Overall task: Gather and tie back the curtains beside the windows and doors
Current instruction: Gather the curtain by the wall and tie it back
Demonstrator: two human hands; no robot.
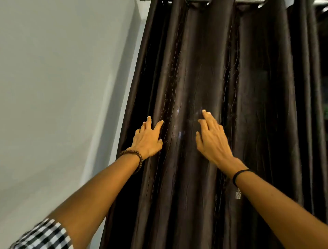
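A: The dark brown curtain (257, 106) is seen hanging full length in deep vertical folds, carried by the pale rod (248, 1) at the very top.

B: And it is set just beside the grey-white wall (53, 88), by which the left of the view is filled. The folds are left loose, not yet gathered.

A: Both hands are laid on the fabric. The left hand (148, 140) is pressed against the folds near the curtain's wall-side edge, with its fingers (148, 122) spread and almost straight.

B: So nothing is clenched there. The cloth is only touched, not pinched.

A: The same is seen opposite. The right hand (211, 140) is laid flat on the broad middle fold, about level with the left, and a glossy strip of cloth is left between them. Its fingers (207, 117) are stretched upward, and no fabric is caught in them.

B: A brown beaded bracelet (134, 158) is worn on the left wrist, and a thin black band (239, 175) on the right, from which a small metal tag (238, 195) is hung.

A: A black-and-white checked sleeve (44, 236) is glimpsed on the left arm, in the bottom left corner.
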